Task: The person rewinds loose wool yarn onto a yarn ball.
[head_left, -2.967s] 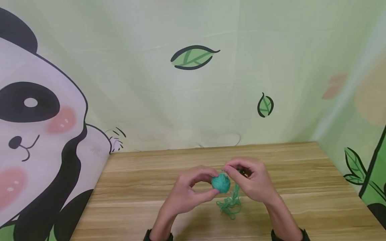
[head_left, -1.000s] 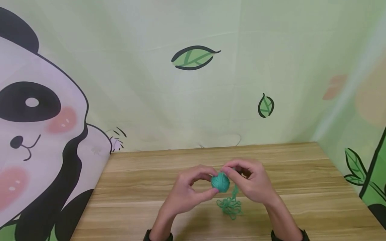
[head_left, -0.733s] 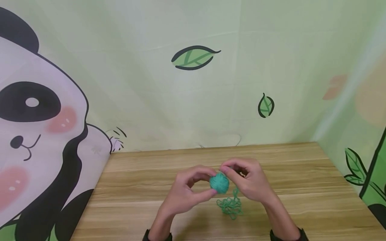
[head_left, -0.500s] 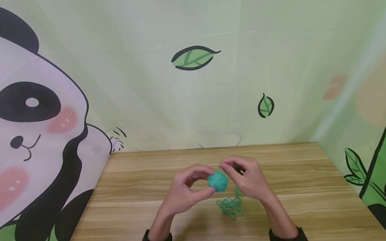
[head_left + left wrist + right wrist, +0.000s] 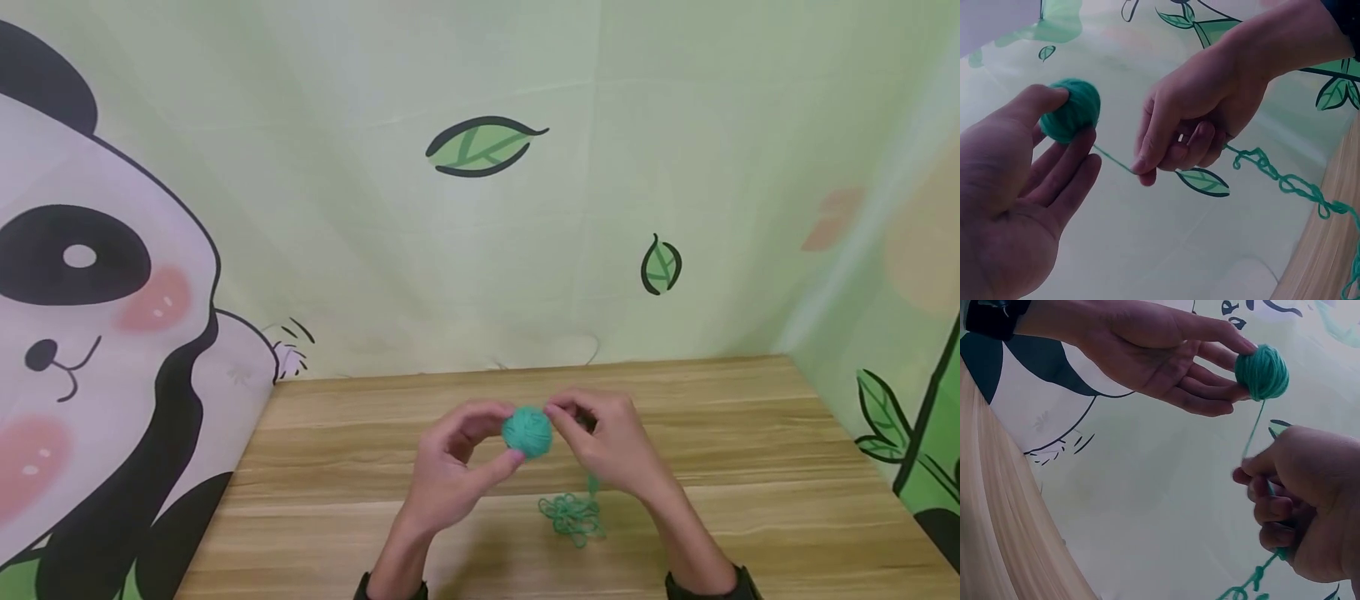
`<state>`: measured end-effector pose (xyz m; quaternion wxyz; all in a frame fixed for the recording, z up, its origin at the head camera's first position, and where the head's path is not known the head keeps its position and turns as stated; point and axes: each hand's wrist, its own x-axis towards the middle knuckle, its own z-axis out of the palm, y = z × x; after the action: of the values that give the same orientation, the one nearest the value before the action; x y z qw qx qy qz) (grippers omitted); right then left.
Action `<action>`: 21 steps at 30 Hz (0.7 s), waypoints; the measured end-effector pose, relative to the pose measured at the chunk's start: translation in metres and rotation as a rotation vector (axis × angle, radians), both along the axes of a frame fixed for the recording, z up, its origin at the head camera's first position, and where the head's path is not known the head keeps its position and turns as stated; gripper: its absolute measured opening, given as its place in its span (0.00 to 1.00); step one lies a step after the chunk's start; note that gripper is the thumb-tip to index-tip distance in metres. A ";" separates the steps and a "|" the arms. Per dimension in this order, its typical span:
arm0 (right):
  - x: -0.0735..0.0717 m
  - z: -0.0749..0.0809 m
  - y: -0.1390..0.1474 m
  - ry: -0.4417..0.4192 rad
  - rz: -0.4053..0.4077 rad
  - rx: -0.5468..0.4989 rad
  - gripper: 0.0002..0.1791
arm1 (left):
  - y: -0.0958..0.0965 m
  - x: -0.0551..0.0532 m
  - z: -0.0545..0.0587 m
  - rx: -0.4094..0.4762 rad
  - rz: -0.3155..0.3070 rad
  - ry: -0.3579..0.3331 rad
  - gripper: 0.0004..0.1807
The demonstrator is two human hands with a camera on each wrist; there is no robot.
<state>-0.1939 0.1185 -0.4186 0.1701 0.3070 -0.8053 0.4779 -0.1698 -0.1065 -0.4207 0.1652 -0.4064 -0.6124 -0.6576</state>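
A small ball of teal yarn [image 5: 527, 432] is held up over the table between the thumb and fingers of my left hand [image 5: 453, 467]. Beside it, my right hand [image 5: 611, 442] pinches the strand of yarn between thumb and forefinger. The left wrist view shows that strand [image 5: 1114, 159] running taut from the ball [image 5: 1072, 111] to the pinch. Below the right hand's curled fingers, a looped, knotted length of yarn [image 5: 1300, 185] trails down. A loose heap of yarn loops [image 5: 572, 517] lies on the table beneath my hands.
The wooden table [image 5: 337, 467] reaches back to a pale green cloth backdrop [image 5: 360, 250]. A large panda [image 5: 97, 275] is printed on the cloth at the left, with leaves printed at the back and right.
My left hand and the ball have moved up and to the left. The right hand has shifted slightly left, keeping its pinch. The loose yarn's hanging length has altered; the heap stays in place.
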 end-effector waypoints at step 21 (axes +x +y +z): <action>0.025 0.017 -0.016 0.151 0.399 -0.046 0.13 | 0.004 -0.006 0.004 -0.058 0.391 0.109 0.22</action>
<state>-0.1690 0.1022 -0.4017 0.1388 0.4914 -0.7025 0.4958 -0.1757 -0.1022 -0.4165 0.3107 -0.3196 -0.6885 -0.5721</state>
